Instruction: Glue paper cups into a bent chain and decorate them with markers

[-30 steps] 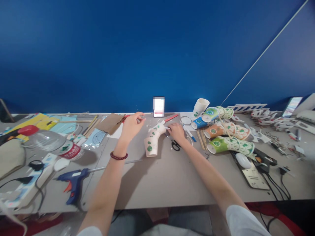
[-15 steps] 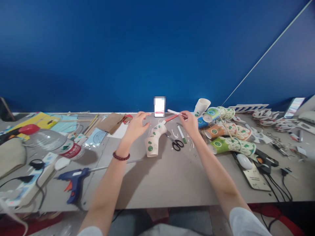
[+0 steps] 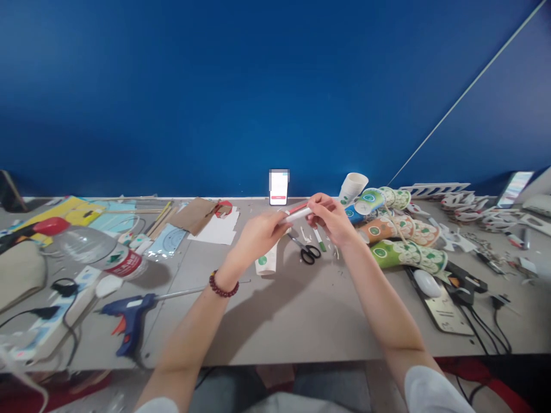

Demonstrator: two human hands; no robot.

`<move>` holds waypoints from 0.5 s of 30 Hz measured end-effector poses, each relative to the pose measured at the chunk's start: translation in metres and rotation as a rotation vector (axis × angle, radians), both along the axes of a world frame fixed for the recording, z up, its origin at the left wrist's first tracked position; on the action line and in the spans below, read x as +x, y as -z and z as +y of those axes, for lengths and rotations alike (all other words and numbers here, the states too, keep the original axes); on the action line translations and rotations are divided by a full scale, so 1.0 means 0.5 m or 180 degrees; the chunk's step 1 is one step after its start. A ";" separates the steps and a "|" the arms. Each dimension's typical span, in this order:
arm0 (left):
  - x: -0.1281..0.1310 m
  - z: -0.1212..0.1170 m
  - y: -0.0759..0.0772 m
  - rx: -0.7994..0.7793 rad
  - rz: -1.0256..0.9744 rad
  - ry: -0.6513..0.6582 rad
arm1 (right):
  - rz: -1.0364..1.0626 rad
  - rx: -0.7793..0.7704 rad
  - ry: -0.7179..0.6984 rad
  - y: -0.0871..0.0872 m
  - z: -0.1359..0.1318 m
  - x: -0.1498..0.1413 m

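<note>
My left hand (image 3: 260, 234) and my right hand (image 3: 330, 219) meet above the middle of the grey table (image 3: 301, 310). Both pinch a thin white pen-like stick (image 3: 298, 215), one hand at each end. Under my left hand stands a white paper-cup piece with green dots (image 3: 267, 263), mostly hidden by the hand. Black-handled scissors (image 3: 306, 251) lie just below the stick, and a white marker with a green cap (image 3: 319, 240) lies next to them.
A pile of printed paper cups (image 3: 390, 226) lies at the right, with cables and a phone (image 3: 445, 307) nearer me. A blue glue gun (image 3: 129, 318), a water bottle (image 3: 101, 252) and a power strip (image 3: 47, 324) sit at the left. A small phone (image 3: 278, 186) leans on the blue wall.
My right hand lifted the white stick from the table and brought it in towards the middle. My left hand left the cup piece and closed on the stick's other end.
</note>
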State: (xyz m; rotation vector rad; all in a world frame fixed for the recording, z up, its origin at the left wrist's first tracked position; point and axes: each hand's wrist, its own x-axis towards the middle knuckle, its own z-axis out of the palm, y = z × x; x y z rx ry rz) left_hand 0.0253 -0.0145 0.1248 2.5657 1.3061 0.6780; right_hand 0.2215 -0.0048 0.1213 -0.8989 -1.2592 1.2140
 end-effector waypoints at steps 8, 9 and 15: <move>0.049 -0.061 0.010 0.0218 0.0565 -0.0214 | -0.0098 -0.0382 -0.0645 -0.011 -0.028 -0.023; 0.051 -0.070 0.011 0.0154 0.0639 -0.0298 | -0.0093 -0.0380 -0.0622 -0.018 -0.032 -0.023; 0.030 -0.129 0.014 0.0645 0.0579 -0.0402 | -0.0361 -0.0210 -0.0736 -0.064 -0.079 -0.032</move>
